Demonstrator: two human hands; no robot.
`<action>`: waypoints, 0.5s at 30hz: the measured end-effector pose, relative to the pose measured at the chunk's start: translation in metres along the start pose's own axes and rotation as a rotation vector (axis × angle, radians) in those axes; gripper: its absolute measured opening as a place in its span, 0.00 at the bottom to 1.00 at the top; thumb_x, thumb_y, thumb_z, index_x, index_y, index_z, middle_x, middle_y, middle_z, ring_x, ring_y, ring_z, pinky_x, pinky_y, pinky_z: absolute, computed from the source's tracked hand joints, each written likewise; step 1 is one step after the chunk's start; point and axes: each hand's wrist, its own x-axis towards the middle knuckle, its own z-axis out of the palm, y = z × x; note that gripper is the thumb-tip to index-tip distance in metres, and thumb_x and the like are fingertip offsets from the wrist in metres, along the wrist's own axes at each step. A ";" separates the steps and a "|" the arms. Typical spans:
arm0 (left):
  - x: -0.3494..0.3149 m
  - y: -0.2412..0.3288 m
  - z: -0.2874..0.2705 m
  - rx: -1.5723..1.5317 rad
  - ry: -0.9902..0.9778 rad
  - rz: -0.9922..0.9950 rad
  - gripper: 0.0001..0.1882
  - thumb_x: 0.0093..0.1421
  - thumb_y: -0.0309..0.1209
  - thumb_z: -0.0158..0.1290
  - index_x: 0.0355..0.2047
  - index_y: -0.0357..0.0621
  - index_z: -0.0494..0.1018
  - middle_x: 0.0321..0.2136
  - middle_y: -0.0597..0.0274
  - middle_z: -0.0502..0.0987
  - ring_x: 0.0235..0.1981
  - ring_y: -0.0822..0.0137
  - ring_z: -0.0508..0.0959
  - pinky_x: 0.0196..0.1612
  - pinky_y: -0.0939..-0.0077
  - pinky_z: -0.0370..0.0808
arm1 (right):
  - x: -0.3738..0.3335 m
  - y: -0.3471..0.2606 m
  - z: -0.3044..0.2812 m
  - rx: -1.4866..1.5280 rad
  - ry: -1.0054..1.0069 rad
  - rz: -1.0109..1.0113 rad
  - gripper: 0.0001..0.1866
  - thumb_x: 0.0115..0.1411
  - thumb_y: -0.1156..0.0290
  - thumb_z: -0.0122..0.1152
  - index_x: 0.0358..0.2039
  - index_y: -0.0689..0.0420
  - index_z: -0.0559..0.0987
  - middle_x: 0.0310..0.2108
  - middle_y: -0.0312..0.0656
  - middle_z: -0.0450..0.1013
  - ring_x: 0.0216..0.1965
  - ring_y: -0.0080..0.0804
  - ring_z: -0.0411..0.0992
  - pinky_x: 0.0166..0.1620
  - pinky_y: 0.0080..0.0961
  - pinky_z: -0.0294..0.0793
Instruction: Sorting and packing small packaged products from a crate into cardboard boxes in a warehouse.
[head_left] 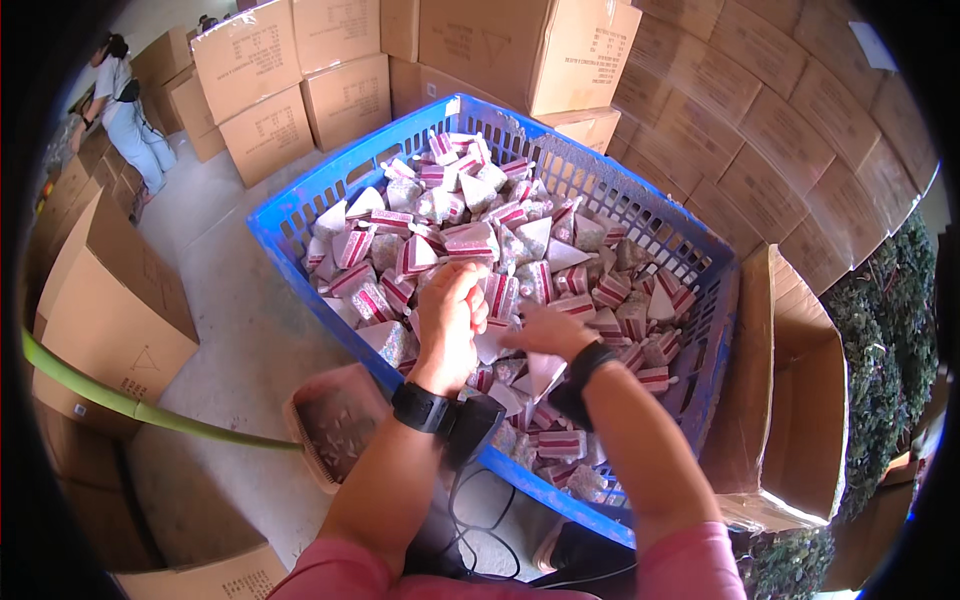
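In the head view, a blue plastic crate stands before the person, filled with small cake-slice-shaped ornaments, white with magenta bands and glittery sides, jumbled at every angle. Both hands are over the heap, toward its near half. The left hand has its fingers curled well in toward the palm; whether it pinches a piece, I cannot tell. The right hand, just to its right, is blurred, its fingers pointing left toward the other hand and partly bent; its grip cannot be made out either. A pale wedge shows just on the near side of the right hand.

The step in hand looks like sorting or handling single pieces over the crate. The next move, I judge, calls for a clean grip on one piece without dragging its neighbours along, as they lie pressed together.

Right of the crate, just beside it, stands an open cardboard carton; to its left, on the floor, sits a pink basket with small scraps in it. Stacked cartons rise on the far right.
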 end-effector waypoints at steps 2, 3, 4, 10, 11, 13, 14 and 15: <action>0.002 0.003 -0.003 -0.012 0.010 0.029 0.04 0.55 0.29 0.45 0.27 0.43 0.68 0.11 0.74 0.58 0.11 0.80 0.58 0.14 0.86 0.54 | 0.008 -0.002 0.022 0.206 -0.169 0.046 0.36 0.36 0.50 0.61 0.43 0.60 0.67 0.39 0.48 0.71 0.43 0.44 0.69 0.47 0.32 0.65; 0.002 0.005 -0.002 -0.019 0.014 0.028 0.04 0.54 0.29 0.46 0.27 0.44 0.68 0.11 0.74 0.58 0.11 0.80 0.58 0.14 0.86 0.54 | 0.010 0.004 0.034 0.253 -0.115 0.058 0.34 0.36 0.50 0.62 0.40 0.60 0.67 0.37 0.50 0.71 0.43 0.43 0.69 0.47 0.33 0.65; 0.001 0.007 -0.004 -0.022 0.030 0.031 0.03 0.54 0.29 0.47 0.26 0.45 0.68 0.11 0.74 0.58 0.11 0.80 0.58 0.14 0.86 0.54 | 0.010 0.000 0.042 0.254 -0.117 0.052 0.34 0.36 0.50 0.62 0.40 0.60 0.67 0.37 0.50 0.71 0.43 0.43 0.69 0.47 0.33 0.65; 0.010 0.003 -0.010 -0.035 0.031 0.039 0.03 0.52 0.30 0.49 0.26 0.47 0.67 0.11 0.74 0.58 0.11 0.80 0.59 0.14 0.87 0.54 | -0.014 -0.055 0.041 0.342 0.199 0.079 0.31 0.38 0.53 0.61 0.40 0.57 0.65 0.31 0.53 0.72 0.37 0.49 0.70 0.41 0.36 0.68; 0.011 0.000 -0.009 -0.031 0.036 0.030 0.03 0.52 0.30 0.49 0.27 0.47 0.67 0.11 0.74 0.59 0.11 0.80 0.59 0.14 0.87 0.54 | -0.016 -0.056 0.037 0.294 0.205 0.044 0.30 0.39 0.55 0.61 0.40 0.57 0.64 0.30 0.54 0.71 0.36 0.50 0.70 0.40 0.38 0.68; 0.013 -0.002 -0.012 0.013 0.051 0.052 0.04 0.53 0.30 0.49 0.28 0.47 0.67 0.11 0.74 0.59 0.11 0.80 0.59 0.13 0.87 0.55 | -0.025 -0.051 0.016 0.290 0.231 0.032 0.30 0.39 0.55 0.61 0.41 0.57 0.64 0.30 0.54 0.72 0.35 0.49 0.71 0.39 0.37 0.69; 0.015 -0.005 -0.014 0.060 0.069 0.072 0.04 0.53 0.30 0.49 0.29 0.47 0.67 0.11 0.74 0.59 0.11 0.81 0.60 0.13 0.88 0.55 | -0.029 -0.043 0.005 0.288 0.252 0.020 0.31 0.39 0.55 0.61 0.41 0.57 0.64 0.30 0.53 0.72 0.35 0.49 0.71 0.38 0.37 0.69; 0.015 -0.007 -0.020 0.072 0.071 0.101 0.05 0.54 0.31 0.48 0.31 0.47 0.67 0.13 0.74 0.61 0.11 0.81 0.60 0.12 0.88 0.56 | -0.033 -0.033 -0.004 0.317 0.271 -0.009 0.32 0.39 0.55 0.62 0.43 0.57 0.63 0.30 0.53 0.72 0.35 0.49 0.71 0.37 0.36 0.69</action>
